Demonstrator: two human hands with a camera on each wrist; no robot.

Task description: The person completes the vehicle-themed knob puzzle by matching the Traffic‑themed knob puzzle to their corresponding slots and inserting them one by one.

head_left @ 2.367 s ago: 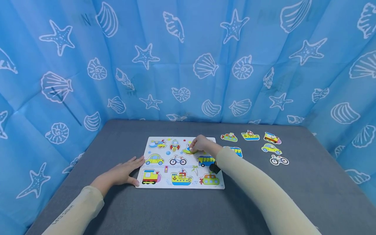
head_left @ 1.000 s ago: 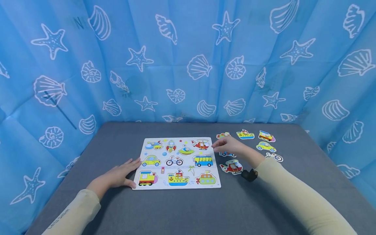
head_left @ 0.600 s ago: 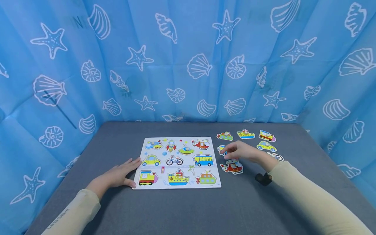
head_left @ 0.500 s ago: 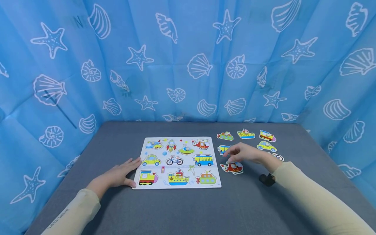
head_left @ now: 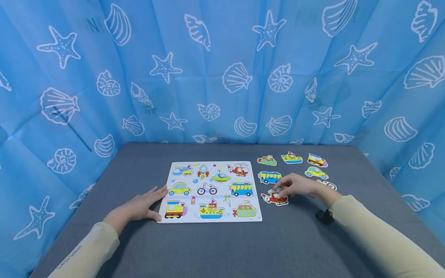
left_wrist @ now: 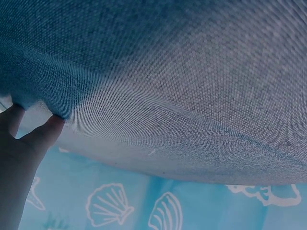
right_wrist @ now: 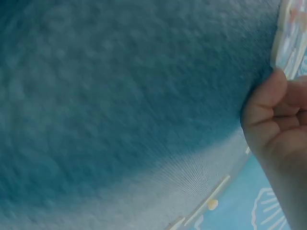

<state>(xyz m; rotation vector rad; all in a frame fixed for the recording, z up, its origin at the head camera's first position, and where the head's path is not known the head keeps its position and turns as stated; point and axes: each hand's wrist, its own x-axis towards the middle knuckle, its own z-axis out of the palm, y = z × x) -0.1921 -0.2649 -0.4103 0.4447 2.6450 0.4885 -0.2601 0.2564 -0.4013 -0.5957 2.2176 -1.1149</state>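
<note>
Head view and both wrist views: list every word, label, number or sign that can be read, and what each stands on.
"N": a faint, dark letter on the blue curtain, upper left; any marks beside it are too faint.
Lettering on the left sleeve: too blurred to read surely.
Tiny print in the near right corner of the puzzle board: too small to read.
Wrist views: none readable.

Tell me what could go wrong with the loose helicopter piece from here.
The right hand is at the helicopter puzzle piece, but its grip is unclear, so the piece might slip. The bus puzzle piece lies close by and could get nudged. If the left hand leaves the edge of the puzzle board, it may slide.
</note>
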